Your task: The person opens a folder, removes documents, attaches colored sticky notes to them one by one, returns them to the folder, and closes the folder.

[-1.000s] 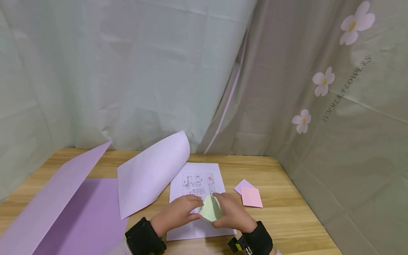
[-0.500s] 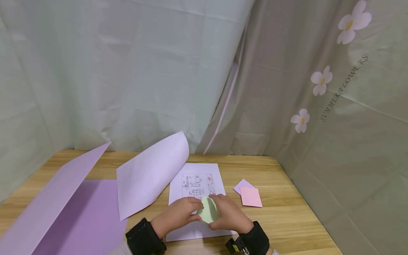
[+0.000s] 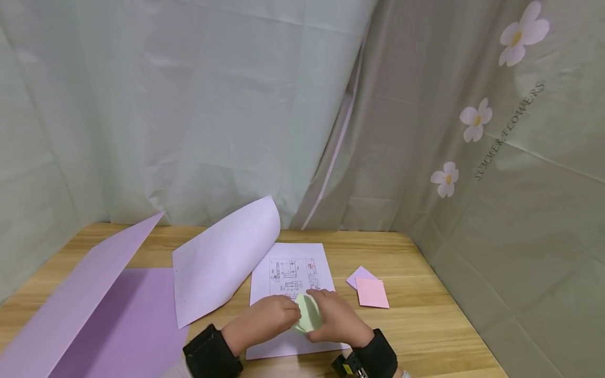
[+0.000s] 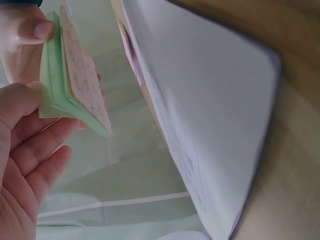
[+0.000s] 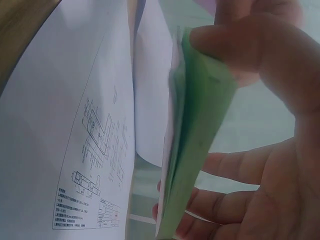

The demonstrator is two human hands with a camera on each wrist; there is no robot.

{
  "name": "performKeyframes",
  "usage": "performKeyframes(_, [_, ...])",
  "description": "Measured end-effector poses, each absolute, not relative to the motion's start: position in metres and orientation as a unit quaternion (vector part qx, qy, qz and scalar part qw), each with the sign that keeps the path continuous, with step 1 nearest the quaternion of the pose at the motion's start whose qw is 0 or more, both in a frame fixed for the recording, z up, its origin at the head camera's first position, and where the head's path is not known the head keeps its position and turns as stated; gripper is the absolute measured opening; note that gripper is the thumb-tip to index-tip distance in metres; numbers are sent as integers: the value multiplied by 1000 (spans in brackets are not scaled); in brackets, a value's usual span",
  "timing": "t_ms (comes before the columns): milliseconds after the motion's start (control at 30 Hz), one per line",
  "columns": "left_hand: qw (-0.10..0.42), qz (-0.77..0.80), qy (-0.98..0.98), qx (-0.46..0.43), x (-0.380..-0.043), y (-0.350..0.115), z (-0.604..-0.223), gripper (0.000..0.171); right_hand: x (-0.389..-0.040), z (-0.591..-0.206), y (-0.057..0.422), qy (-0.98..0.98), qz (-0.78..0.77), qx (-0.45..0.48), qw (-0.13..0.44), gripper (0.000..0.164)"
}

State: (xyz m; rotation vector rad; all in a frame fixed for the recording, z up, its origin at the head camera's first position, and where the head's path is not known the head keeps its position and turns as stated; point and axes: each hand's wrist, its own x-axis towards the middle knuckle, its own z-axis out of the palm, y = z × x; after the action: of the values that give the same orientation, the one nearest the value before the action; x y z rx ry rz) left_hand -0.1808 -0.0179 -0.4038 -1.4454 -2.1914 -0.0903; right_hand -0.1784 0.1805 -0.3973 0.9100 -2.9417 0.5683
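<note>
Pale green pad of paper (image 3: 310,313) up in the air between two bare hands, right above a white sheet with a technical drawing (image 3: 292,270). Pinched at one edge by the left hand (image 3: 263,320), with thumb and index right on the pad and the other fingers hanging loosely below it in the left wrist view. Gripped from the opposite side by the right hand (image 3: 337,319), thumb over the green face, fingers reaching around behind. Tilted up on edge, pretty much, with layers bent and a bit separated, plus a pinkish face with faint markings on the drawing side. Too blurry to read, honestly.

Black bands (image 3: 212,353) on both wrists. Over to the left, a big purple folder (image 3: 137,320) propped half open, with a curled white sheet (image 3: 227,257) overlapping its side and touching or just beside the drawing's edge; can't tell which. Right of the drawing, on the wood-grain tabletop (image 3: 435,320), a small pink pad (image 3: 372,292) partly on top of a lilac one (image 3: 361,273). Behind everything, a greyish-green curtain (image 3: 212,105) with white flowers (image 3: 523,32) and "SUMMER FLOWERS" printed on the right side.
</note>
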Motion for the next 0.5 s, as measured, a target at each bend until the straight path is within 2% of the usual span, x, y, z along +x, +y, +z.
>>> performKeyframes(167, [258,-68,-808,-525,-180,-18,-405,2,-178,-398,180,-937,189,295,-4,76])
performKeyframes(367, [247,-123,-812,-515,-181,-18,-405,5,-180,-399,180,-933,200,298,-22,76])
performKeyframes(500, [273,-134,-806,-509,-182,-19,-402,2,-179,-399,182,-926,224,302,-39,73])
